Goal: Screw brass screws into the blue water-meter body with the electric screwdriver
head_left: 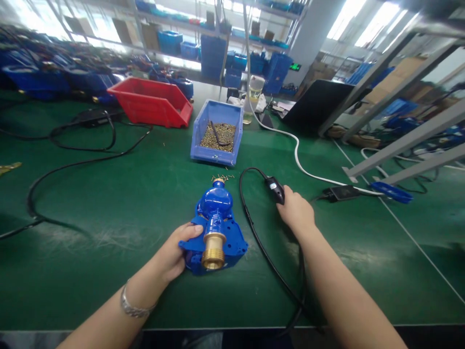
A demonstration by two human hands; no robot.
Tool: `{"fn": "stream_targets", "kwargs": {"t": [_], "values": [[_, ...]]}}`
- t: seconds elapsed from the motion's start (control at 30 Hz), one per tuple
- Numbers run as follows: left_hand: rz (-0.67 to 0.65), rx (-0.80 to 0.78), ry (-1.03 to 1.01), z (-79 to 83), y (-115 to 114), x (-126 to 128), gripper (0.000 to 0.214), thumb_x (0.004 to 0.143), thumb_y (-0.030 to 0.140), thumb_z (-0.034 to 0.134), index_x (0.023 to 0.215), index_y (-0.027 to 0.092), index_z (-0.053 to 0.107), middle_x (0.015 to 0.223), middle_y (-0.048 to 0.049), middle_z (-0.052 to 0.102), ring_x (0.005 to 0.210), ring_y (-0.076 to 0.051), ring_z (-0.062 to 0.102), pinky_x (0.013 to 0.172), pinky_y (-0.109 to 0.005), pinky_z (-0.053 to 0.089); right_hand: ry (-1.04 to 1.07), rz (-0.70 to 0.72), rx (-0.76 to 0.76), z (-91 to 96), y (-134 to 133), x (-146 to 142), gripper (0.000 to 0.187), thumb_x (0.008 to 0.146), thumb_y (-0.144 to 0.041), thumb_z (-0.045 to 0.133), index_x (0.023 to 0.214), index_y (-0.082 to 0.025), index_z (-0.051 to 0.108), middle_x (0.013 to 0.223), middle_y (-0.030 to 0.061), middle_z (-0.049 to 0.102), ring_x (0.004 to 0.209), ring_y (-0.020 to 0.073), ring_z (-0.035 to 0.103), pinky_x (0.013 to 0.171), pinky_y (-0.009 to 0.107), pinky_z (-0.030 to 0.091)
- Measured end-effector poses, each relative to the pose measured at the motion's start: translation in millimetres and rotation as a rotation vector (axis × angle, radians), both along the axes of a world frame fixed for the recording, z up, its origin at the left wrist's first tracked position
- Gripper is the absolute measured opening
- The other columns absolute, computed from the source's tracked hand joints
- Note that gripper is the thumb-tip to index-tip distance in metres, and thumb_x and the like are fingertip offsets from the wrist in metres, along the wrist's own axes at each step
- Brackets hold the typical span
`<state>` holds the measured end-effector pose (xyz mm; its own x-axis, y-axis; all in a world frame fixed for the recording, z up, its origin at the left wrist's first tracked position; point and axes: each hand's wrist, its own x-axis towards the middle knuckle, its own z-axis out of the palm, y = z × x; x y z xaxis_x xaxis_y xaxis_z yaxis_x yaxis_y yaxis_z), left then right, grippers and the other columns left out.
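My left hand [178, 249] grips the left side of a blue water meter [216, 203], its thumb on top of a flat blue plastic part. A brass threaded pipe end [213, 252] points toward me, and a smaller brass end faces away. To the right, my right hand [298, 213] is closed around a black electric screwdriver [275, 189]; its tip is hidden. From the tool's far end a black cord loops back to the table's near edge. Just beyond the meter lie several loose brass screws [223, 177].
A blue bin [196, 145] of small screws, with a dark bent rod in it, stands ahead. Left of it is a red bin [152, 104]. Black cables [51, 169] cross the green table on the left. A power adapter [340, 193] and metal frame [403, 145] are right.
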<state>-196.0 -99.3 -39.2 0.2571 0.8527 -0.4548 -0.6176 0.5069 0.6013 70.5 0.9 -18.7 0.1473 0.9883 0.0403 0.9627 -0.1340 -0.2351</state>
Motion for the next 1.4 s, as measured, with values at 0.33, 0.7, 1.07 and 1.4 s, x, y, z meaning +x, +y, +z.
{"fn": "stream_targets", "kwargs": {"t": [0.33,0.7,1.07,1.4], "values": [[-0.127,-0.050,0.082,-0.5,-9.7,16.1,0.042,0.062,0.036,0.076,0.094,0.011,0.067,0.080,-0.0126,0.072,0.072,-0.023,0.068,0.074,-0.032,0.054,1.346,0.059,0.627,100.5,-30.8,8.5,0.032,0.078,-0.017,0.045,0.109,-0.017,0.054,0.090,0.0056,0.058,0.077,0.0120,0.060,0.073,0.030,0.049],[-0.184,-0.065,0.147,4.6,-9.0,18.7,0.056,0.064,0.038,0.074,0.110,0.010,0.060,0.090,-0.0118,0.072,0.079,-0.024,0.068,0.083,-0.036,0.051,1.597,0.213,0.478,95.8,-33.1,-64.6,0.038,0.059,-0.017,0.066,0.095,-0.020,0.052,0.062,-0.0057,0.057,0.052,0.0117,0.054,0.050,0.026,0.048],[-0.172,-0.072,0.130,5.3,-8.8,20.7,0.053,0.064,0.038,0.074,0.109,0.012,0.063,0.101,-0.0117,0.071,0.093,-0.026,0.066,0.087,-0.032,0.050,1.497,0.256,0.240,55.2,-30.9,-72.3,0.035,0.063,-0.021,0.064,0.094,-0.020,0.048,0.060,-0.0050,0.059,0.052,0.0150,0.057,0.055,0.031,0.047],[-0.108,-0.079,0.116,-2.6,-13.3,22.5,0.049,0.066,0.035,0.073,0.109,0.014,0.063,0.102,-0.0105,0.070,0.090,-0.025,0.066,0.085,-0.032,0.050,1.378,0.103,0.372,45.6,-34.8,-78.9,0.029,0.061,-0.024,0.063,0.086,-0.019,0.050,0.067,-0.0027,0.052,0.059,0.0151,0.053,0.057,0.032,0.045]]}}
